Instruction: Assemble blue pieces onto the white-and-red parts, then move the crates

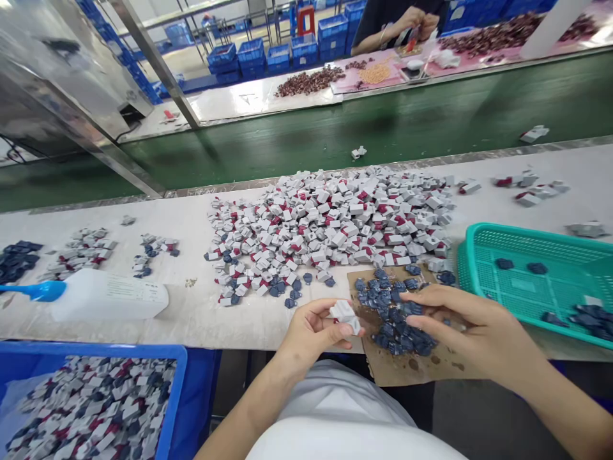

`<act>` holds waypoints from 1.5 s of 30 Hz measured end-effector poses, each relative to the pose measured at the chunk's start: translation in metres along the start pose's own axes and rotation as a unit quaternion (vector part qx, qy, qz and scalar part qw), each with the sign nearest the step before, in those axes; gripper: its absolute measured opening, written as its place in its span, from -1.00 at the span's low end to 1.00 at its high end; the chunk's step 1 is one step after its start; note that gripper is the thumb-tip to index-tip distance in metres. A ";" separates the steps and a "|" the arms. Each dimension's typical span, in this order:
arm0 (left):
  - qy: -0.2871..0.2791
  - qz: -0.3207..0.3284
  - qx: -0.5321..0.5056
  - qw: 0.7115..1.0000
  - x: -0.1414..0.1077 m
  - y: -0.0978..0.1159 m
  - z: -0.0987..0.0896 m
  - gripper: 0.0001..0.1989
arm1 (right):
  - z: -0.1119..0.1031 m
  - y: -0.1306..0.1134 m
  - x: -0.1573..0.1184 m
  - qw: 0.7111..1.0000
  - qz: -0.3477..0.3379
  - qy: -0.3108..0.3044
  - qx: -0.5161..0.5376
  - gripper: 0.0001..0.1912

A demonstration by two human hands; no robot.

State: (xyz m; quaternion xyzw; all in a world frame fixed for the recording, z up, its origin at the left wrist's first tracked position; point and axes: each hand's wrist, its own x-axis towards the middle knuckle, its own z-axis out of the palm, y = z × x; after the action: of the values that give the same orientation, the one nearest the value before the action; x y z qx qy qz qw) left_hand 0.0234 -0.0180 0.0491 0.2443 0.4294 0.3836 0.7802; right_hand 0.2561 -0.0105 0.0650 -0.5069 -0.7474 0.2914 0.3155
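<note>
My left hand [311, 329] pinches a light grey plastic housing [343, 311] between thumb and fingers, just in front of the table edge. A little maroon shows beside it. My right hand [460, 319] is over a heap of small dark blue plastic pieces [390, 306]. Its thumb and index finger are apart, with blue pieces between and below the tips; none is plainly gripped. The heap lies on a stained, wet-looking piece of cardboard [431, 367]. Beyond my hands spreads a large pile of grey housings with maroon parts [335, 223].
A green basket [472, 255] with some blue pieces stands at right. A white bottle with blue nozzle [115, 297] lies at left, above a blue crate [179, 396] of assembled parts. A green conveyor belt [287, 144] runs behind; a co-worker's hands [414, 25] are beyond it.
</note>
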 end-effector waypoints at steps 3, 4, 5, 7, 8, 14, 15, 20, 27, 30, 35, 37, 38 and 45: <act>-0.017 -0.010 -0.042 0.999 -0.002 0.002 0.007 -0.62 | 0.012 -0.029 0.000 0.998 -0.025 0.044 0.027 -0.75; -0.019 -0.006 -0.053 0.998 -0.002 0.002 0.008 -0.64 | 0.016 -0.034 -0.001 0.998 -0.031 0.044 0.033 -0.75; -0.021 0.001 -0.061 0.998 -0.002 0.002 0.008 -0.66 | 0.019 -0.038 -0.001 0.998 -0.032 0.041 0.037 -0.75; -0.025 0.015 -0.073 0.997 -0.001 0.002 0.008 -0.68 | 0.023 -0.041 -0.002 0.998 -0.025 0.032 0.046 -0.76; -0.029 0.021 -0.077 0.996 -0.001 0.002 0.008 -0.69 | 0.024 -0.041 -0.002 0.998 -0.021 0.025 0.052 -0.76; -0.042 0.043 -0.086 0.994 -0.002 0.004 0.007 -0.71 | 0.028 -0.044 0.002 0.995 -0.006 -0.010 0.095 -0.81; -0.044 0.046 -0.086 0.994 -0.002 0.005 0.007 -0.70 | 0.028 -0.045 0.003 0.995 -0.004 -0.015 0.095 -0.81; -0.051 0.063 -0.057 0.995 -0.003 0.010 0.006 -0.65 | 0.024 -0.045 0.009 0.986 0.034 -0.093 0.132 -0.80; -0.056 0.060 0.012 0.997 -0.006 0.011 0.004 -0.66 | 0.020 -0.037 0.010 0.964 0.071 -0.185 0.177 -0.79; -0.059 0.063 0.013 0.996 -0.008 0.009 0.004 -0.67 | 0.023 -0.034 0.005 0.962 0.084 -0.178 0.190 -0.78; -0.087 0.049 0.006 0.995 -0.007 0.001 0.004 -0.69 | 0.035 -0.026 -0.007 0.928 0.148 -0.209 0.270 -0.71; -0.101 0.034 -0.001 0.994 -0.003 -0.004 0.003 -0.72 | 0.043 -0.026 -0.009 0.934 0.138 -0.204 0.260 -0.68; -0.102 0.024 -0.002 0.994 -0.001 -0.006 0.002 -0.71 | 0.047 -0.028 -0.009 0.944 0.124 -0.192 0.239 -0.65; 0.162 0.061 0.230 0.958 -0.054 0.014 -0.069 -0.75 | 0.029 -0.010 -0.017 0.981 0.131 -0.052 0.137 -0.62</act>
State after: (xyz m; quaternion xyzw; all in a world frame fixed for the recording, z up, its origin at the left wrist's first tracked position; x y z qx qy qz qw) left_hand -0.0595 -0.0498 0.0494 0.3769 0.6112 0.3560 0.5980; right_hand 0.2325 -0.0333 0.0514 -0.5366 -0.6428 0.4556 0.3021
